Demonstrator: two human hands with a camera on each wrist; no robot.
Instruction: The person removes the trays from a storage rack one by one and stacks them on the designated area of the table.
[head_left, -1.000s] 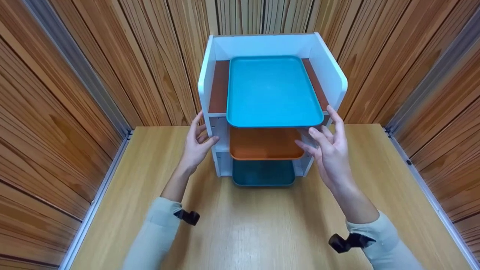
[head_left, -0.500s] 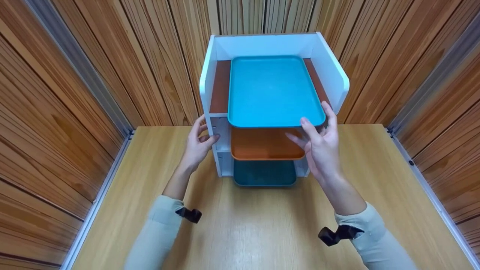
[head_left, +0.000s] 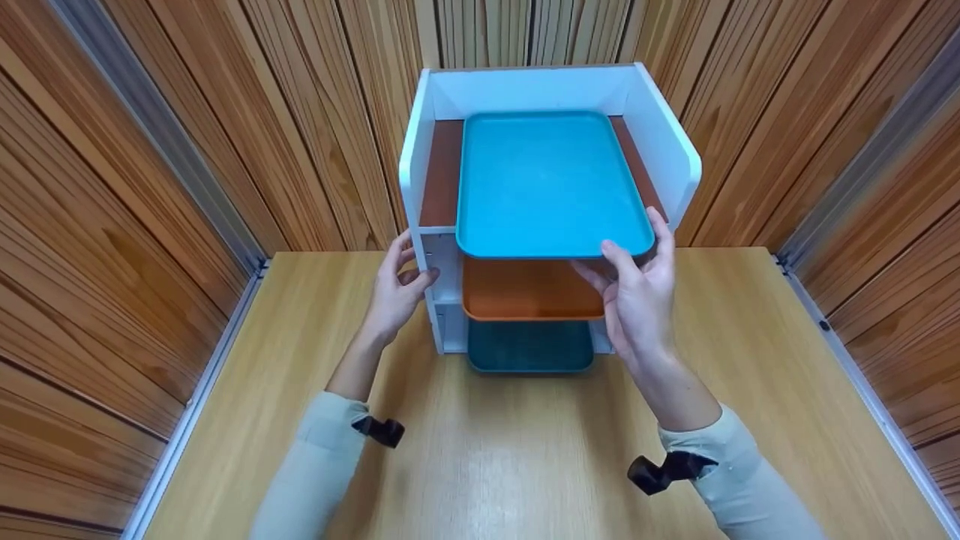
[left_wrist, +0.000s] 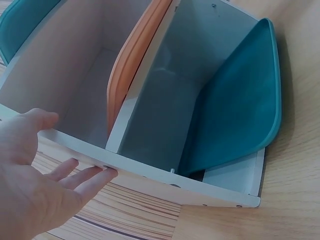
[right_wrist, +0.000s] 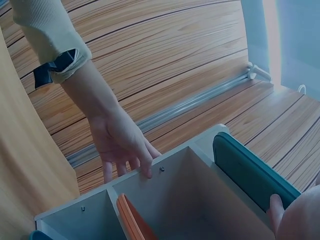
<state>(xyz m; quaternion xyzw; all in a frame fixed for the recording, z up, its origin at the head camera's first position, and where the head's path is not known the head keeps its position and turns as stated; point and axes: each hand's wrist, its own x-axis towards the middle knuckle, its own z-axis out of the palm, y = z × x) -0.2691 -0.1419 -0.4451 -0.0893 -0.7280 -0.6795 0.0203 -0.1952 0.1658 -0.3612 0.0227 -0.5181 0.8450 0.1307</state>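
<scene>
A white three-level rack (head_left: pixel 664 142) stands at the back of the wooden table (head_left: pixel 510 450). A light blue tray (head_left: pixel 551 180) lies on its top level, an orange tray (head_left: pixel 525 289) on the middle one, and a dark teal tray (head_left: pixel 529 345) at the bottom. My right hand (head_left: pixel 637 289) pinches the light blue tray's front right corner, thumb on the rim and fingers at the side and beneath. In the right wrist view the thumb (right_wrist: pixel 277 212) lies against that tray's edge (right_wrist: pixel 255 175). My left hand (head_left: pixel 394 289) rests on the rack's left side panel (left_wrist: pixel 150 172), its fingers (left_wrist: pixel 85 177) straight.
Wood-slat walls close in the table on the left, right and back, with metal rails along the side edges. Bare tabletop lies in front of the rack between my forearms. Black straps sit on both sleeves.
My right hand has moved left from beside the rack to the light blue tray's front right corner and taken hold of it. The left hand has stayed on the side panel.
</scene>
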